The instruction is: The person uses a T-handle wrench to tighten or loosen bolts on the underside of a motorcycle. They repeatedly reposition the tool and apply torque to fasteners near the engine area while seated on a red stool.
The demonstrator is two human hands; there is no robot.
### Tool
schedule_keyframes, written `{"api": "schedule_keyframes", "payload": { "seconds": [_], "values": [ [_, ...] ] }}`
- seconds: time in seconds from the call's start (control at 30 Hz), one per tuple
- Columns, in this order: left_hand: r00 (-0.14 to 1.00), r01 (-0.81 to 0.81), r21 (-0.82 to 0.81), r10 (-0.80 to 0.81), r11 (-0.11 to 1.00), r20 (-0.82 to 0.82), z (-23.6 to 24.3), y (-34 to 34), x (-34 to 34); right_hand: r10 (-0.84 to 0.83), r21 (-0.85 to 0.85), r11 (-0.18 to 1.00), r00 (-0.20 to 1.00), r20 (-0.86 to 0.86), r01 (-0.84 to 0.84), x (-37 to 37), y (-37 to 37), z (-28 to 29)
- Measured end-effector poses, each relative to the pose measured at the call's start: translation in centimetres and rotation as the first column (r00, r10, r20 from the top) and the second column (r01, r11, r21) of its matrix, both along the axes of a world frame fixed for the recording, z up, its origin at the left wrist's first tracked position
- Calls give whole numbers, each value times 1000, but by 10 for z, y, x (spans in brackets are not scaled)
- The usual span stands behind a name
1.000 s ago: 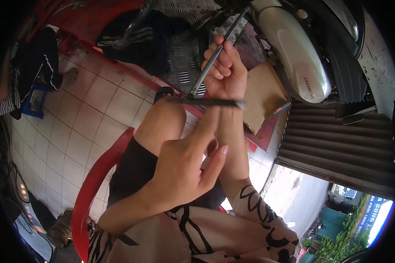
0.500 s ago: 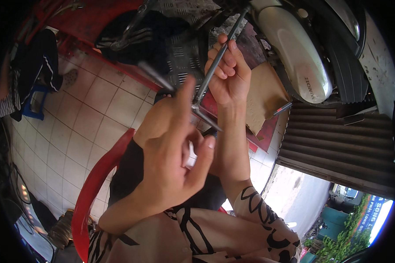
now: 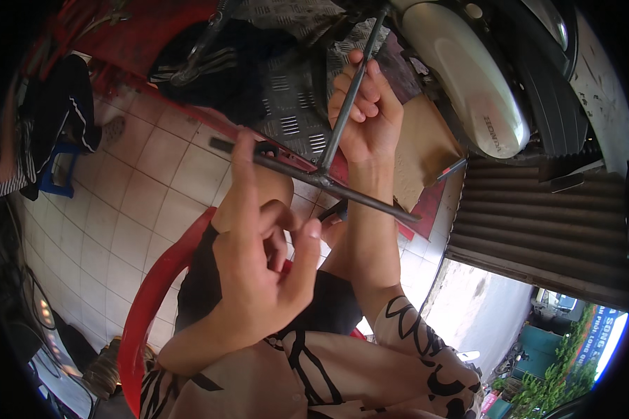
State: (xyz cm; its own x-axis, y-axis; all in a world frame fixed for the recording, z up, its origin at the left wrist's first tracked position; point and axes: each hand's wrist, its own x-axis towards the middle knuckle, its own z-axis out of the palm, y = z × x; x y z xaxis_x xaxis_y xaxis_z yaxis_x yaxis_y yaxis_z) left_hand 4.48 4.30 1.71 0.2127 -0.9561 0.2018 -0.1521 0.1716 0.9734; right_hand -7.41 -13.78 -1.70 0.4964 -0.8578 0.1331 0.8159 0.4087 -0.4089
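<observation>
My right hand [image 3: 360, 105] has its fingers wrapped round the long shaft of a dark metal T-shaped wrench [image 3: 356, 194], which reaches up toward the scooter's silver casing [image 3: 461, 80] at top right; the far tip is hard to make out. The crossbar lies slantwise below that hand, across my forearm in the view. My left hand [image 3: 262, 241] is empty, its index finger stretched up over the crossbar's left part, thumb apart, other fingers bent; I cannot tell whether the fingertip touches the bar. My bare knee [image 3: 279, 188] shows behind it.
A red chair armrest [image 3: 157, 283] curves by my left side. Cardboard [image 3: 419, 140] lies beside a ridged metal plate [image 3: 290, 98] and dark cloth [image 3: 203, 66]. Another person's dark-trousered leg [image 3: 73, 105] is by a blue stool [image 3: 59, 167]. A corrugated shutter [image 3: 531, 230] borders the street opening.
The crossbar has swung round to several angles and now slants down to the right. My left hand has moved leftward, its index finger straightened upward. My right hand has shifted slightly up and right.
</observation>
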Motion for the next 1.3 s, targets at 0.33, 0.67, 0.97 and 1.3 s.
{"api": "schedule_keyframes", "payload": {
  "seconds": [0.33, 0.67, 0.97, 1.3],
  "values": [
    [957, 278, -129, -262, 952, 126, -1, 4, -18, 4, 6, 1000, 1000, 27, -4, 3, -3, -4],
    [926, 368, 53, -371, 929, 73, -14, 1, -19, 22, 25, 999, 995, 97, -25, 2, -7, -5],
    [985, -55, 29, 49, 998, 165, -23, -13, 3, -53, 47, 998, 996, 76, 49, 3, -7, -5],
    [986, 54, 85, -66, 995, 154, -24, -23, 8, 249, -196, 943, 962, -114, -268, 3, -3, -9]
  ]
}}
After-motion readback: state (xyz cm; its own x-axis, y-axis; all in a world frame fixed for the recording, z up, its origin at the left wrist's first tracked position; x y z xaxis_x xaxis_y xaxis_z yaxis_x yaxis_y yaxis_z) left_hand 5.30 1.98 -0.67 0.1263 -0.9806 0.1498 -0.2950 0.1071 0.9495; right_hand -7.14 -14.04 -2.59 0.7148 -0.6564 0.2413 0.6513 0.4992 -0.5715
